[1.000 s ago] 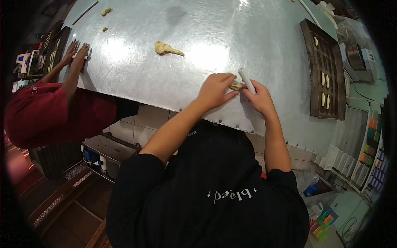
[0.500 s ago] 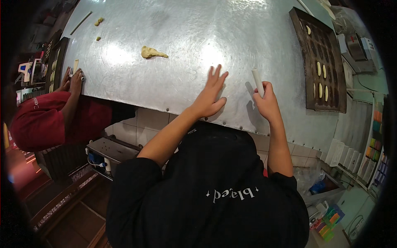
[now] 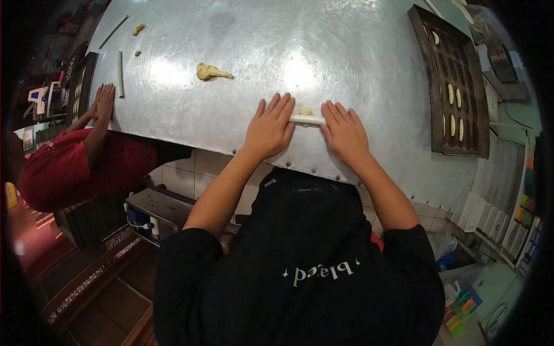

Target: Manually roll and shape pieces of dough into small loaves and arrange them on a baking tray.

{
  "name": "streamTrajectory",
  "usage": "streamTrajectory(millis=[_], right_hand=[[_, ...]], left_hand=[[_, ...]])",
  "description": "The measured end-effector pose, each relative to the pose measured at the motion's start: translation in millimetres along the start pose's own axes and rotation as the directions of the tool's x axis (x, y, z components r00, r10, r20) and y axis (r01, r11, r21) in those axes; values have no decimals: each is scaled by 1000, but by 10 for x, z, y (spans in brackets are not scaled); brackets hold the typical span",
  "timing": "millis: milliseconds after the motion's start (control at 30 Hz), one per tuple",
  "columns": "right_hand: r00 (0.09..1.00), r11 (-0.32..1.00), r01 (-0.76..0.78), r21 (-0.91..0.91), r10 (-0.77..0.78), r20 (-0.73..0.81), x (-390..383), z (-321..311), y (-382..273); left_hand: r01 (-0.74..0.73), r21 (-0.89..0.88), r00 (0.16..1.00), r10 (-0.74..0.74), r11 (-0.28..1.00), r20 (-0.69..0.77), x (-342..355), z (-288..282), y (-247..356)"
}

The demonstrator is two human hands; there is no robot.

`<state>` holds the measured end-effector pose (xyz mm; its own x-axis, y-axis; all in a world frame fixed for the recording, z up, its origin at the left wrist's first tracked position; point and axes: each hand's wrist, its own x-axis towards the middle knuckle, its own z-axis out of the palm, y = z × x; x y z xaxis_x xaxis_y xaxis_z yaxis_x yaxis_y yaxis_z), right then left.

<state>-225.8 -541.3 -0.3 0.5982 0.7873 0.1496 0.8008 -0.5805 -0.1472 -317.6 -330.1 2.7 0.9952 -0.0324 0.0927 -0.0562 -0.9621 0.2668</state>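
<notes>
A thin white rolling pin (image 3: 307,120) lies crosswise near the table's front edge, pressed on a small piece of yellowish dough (image 3: 306,111) that shows partly beyond it. My left hand (image 3: 270,128) rests flat over the pin's left end, fingers stretched forward. Over the other end lies my right hand (image 3: 346,130), also flat with its fingers extended. The palms hide both ends of the pin. Farther left on the metal table sits a larger lump of dough (image 3: 209,71) with a tapered tail pointing right.
At the right, a dark moulded baking tray (image 3: 437,124) holds several pale dough strips. Small dough bits (image 3: 137,29) and two rods, one a grey rod (image 3: 120,75), lie at the far left. A co-worker in a red shirt (image 3: 75,167) works at the left edge beside another tray (image 3: 82,86).
My right hand has brought the rolling pin left and down onto the dough, turning it crosswise. My left hand has shifted slightly left onto it. The co-worker's grey rod now lies on the table.
</notes>
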Motion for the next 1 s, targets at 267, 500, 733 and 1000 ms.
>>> streamTrajectory(millis=[267, 500, 733, 1000], right_hand=[[969, 960, -245, -133, 237, -77, 620, 176, 104], [996, 992, 33, 118, -42, 78, -340, -70, -227], [991, 963, 83, 256, -106, 77, -547, -260, -113], [896, 960, -279, 10, 264, -356, -205, -149, 213]], left_hand=[[227, 80, 958, -208, 971, -198, 574, 135, -76], [153, -104, 986, -159, 983, -56, -444, 122, 309], [23, -169, 994, -40, 985, -98, -574, -76, 235], [126, -290, 948, -201, 949, -247, 86, 122, 78]])
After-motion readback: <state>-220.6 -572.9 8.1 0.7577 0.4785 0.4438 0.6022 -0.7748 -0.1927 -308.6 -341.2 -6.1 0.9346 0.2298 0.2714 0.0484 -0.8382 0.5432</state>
